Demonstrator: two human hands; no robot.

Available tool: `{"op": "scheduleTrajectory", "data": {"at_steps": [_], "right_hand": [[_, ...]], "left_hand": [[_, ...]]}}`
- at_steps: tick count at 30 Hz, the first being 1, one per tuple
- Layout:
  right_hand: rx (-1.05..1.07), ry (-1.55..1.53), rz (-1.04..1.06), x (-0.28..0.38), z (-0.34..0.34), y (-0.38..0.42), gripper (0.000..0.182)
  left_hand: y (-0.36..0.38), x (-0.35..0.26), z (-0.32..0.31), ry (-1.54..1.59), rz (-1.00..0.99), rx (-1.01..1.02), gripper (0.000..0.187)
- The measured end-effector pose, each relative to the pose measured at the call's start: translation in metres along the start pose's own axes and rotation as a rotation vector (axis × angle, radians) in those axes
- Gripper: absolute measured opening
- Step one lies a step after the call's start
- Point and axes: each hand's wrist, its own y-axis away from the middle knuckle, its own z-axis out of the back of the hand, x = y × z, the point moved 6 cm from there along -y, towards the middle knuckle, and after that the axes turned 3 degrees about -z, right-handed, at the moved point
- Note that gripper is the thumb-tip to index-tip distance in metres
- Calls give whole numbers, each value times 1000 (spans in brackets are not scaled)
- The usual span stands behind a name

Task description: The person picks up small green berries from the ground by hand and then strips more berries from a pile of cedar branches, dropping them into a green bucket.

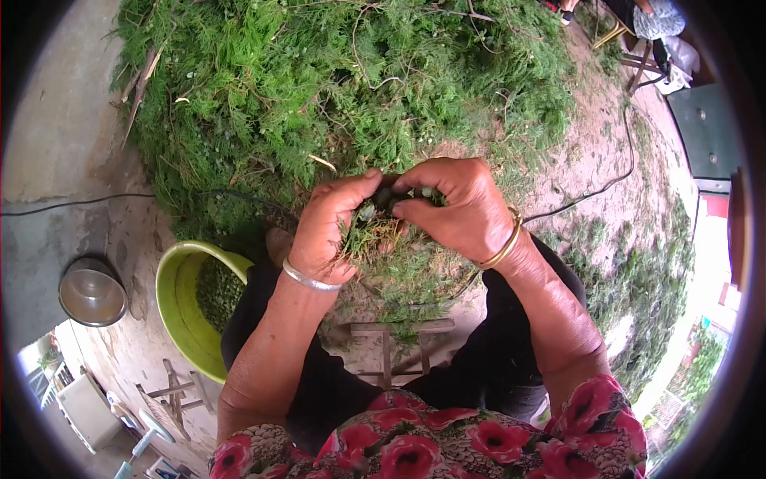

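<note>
My left hand (321, 231) is curled around a small evergreen sprig (369, 236) with pale green cones on it, in front of my lap. The sprig's leafy end hangs below the fingers. My right hand (464, 206) meets it from the other side, thumb and forefinger pinched together at a small green cone (428, 192); the fingertips partly hide it. A yellow-green bucket (169, 291) stands by my left knee, with many small green cones (219, 292) inside.
A large heap of cut evergreen branches (319, 88) lies ahead. A black cable (594, 194) crosses the ground. A metal bowl (92, 292) sits at the left, near a wooden stool (177, 389). Another person (656, 22) is at the upper right, by a green cabinet (704, 128).
</note>
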Motion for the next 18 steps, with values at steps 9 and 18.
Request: {"op": "scheduleTrajectory", "data": {"at_steps": [9, 18], "right_hand": [[-43, -517, -282, -12, 20, -1, 14], [-65, -842, -464, -22, 6, 1, 15]], "left_hand": [[4, -10, -20, 54, -13, 66, 25], [3, -10, -9, -101, -126, -44, 28]]}}
